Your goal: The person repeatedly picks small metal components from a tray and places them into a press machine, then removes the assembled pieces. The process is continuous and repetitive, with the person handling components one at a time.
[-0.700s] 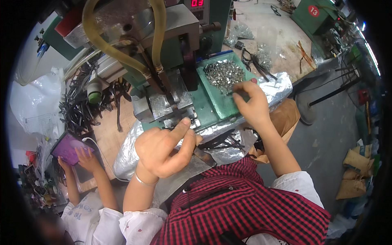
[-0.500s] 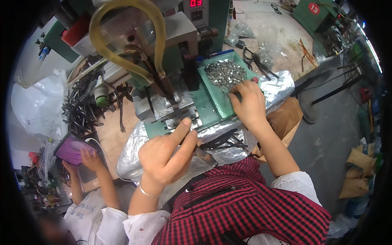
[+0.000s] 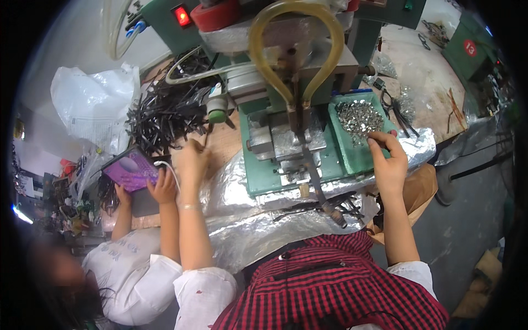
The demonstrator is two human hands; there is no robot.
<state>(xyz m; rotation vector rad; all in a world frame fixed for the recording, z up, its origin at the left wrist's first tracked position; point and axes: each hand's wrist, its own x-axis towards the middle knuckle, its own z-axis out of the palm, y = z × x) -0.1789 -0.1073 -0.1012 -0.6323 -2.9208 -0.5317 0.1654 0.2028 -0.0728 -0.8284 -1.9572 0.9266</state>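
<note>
Shifted left hand (image 3: pixel 191 165) from press (image 3: pixel 283 140) to black strip pile (image 3: pixel 165 113) left of press, with fingers narrowed; could not confirm grip. Left dark strip (image 3: pixel 318 188) unheld at press front, apparently released. Kept right hand (image 3: pixel 391 165) at green tray (image 3: pixel 355 165) right of press, pinched narrow, contents indeterminable.

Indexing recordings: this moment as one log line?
left hand: beside loose black strips | right hand: at rim of green rectangular tray | tray: small silvery metal pieces heaped inside

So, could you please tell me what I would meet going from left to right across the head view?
White bag, wearer's left hand, yellow tube, green tray, wearer's right hand, red disc.
</note>
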